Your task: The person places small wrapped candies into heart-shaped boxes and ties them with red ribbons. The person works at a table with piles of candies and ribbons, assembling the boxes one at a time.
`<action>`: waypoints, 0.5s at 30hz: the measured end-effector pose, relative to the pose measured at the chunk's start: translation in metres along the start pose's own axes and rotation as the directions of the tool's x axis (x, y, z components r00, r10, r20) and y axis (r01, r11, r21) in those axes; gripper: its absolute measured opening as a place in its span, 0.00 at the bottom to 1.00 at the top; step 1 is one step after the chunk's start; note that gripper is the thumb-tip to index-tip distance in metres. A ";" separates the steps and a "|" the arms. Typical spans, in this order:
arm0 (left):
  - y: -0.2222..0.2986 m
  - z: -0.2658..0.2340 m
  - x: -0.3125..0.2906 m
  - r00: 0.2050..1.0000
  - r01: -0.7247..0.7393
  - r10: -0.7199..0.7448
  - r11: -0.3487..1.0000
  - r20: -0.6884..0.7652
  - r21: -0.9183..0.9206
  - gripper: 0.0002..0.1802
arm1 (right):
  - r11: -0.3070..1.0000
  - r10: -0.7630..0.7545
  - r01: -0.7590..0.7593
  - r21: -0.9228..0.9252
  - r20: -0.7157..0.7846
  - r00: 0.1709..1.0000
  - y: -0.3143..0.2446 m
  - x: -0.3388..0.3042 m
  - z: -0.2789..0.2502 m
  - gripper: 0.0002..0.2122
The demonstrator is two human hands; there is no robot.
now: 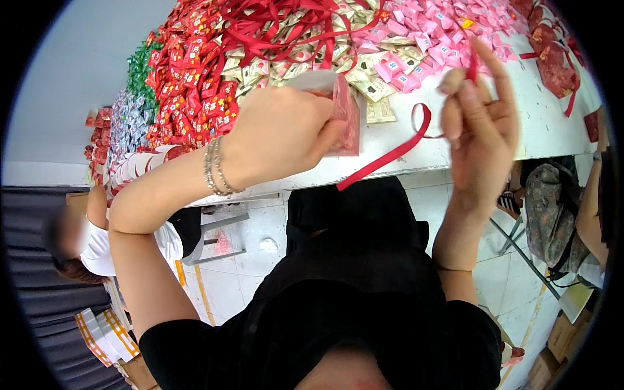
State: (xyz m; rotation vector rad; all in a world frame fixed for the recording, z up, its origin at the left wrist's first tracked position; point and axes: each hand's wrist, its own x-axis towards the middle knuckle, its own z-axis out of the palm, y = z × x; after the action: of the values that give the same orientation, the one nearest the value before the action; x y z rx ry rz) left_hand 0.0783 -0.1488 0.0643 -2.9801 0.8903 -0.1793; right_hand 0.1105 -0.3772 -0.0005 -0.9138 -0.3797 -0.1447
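Note:
My left hand, a beaded bracelet on its wrist, is closed around a small pink-red box near the table's front edge. Its fingers hide part of the box, and a pale, translucent piece shows above them. Off to the right, my raised right hand pinches a red ribbon between thumb and fingers. The ribbon's lower end curls down toward the table edge, and another stretch sticks up above the fingertips. Behind my hands lie cream wrapped sweets and pink wrapped sweets.
A heap of red wrapped sweets and a tangle of red ribbons cover the white table. Finished-looking red pouches lie at the far right. A person in a white top sits at the left; another person's arm shows at the right.

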 end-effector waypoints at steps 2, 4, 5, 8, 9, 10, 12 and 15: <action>-0.002 0.003 -0.005 0.985 -0.036 0.032 0.999 -0.170 -0.019 0.11 | 0.995 0.063 -0.061 0.073 -0.021 0.998 0.014 -0.012 0.004 0.20; -0.006 0.003 -0.007 0.995 -0.051 0.054 0.998 -0.083 0.033 0.10 | 0.990 0.134 -0.132 0.041 -0.053 0.990 0.025 -0.023 0.007 0.15; -0.008 0.000 -0.012 0.994 -0.070 0.075 0.995 -0.083 0.068 0.10 | 0.986 0.161 -0.158 0.056 -0.058 0.985 0.028 -0.028 0.009 0.13; -0.012 0.009 -0.008 0.998 -0.059 0.059 0.995 0.001 -0.076 0.10 | 0.943 0.330 -0.329 -0.042 0.023 0.944 0.041 -0.040 0.022 0.09; -0.013 0.012 -0.006 0.998 -0.057 0.055 0.993 -0.020 -0.104 0.10 | 0.948 0.317 -0.315 -0.051 0.033 0.948 0.046 -0.041 0.026 0.09; -0.012 0.016 -0.006 0.997 -0.044 0.052 0.993 0.065 -0.113 0.09 | 0.952 0.304 -0.303 -0.037 0.059 0.951 0.047 -0.043 0.028 0.09; -0.010 0.018 -0.006 0.981 -0.042 0.065 0.991 0.183 -0.123 0.08 | 0.952 0.307 -0.307 -0.009 0.025 0.951 0.051 -0.046 0.033 0.09; -0.006 0.007 -0.004 0.968 -0.072 0.114 0.979 0.224 -0.188 0.09 | 0.959 0.285 -0.285 0.000 -0.020 0.958 0.052 -0.051 0.035 0.11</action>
State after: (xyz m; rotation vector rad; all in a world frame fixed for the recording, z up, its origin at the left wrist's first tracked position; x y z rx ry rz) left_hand 0.0789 -0.1412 0.0568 -3.0217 1.0645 0.2636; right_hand 0.0690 -0.3194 -0.0389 -0.9591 -0.2256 0.1103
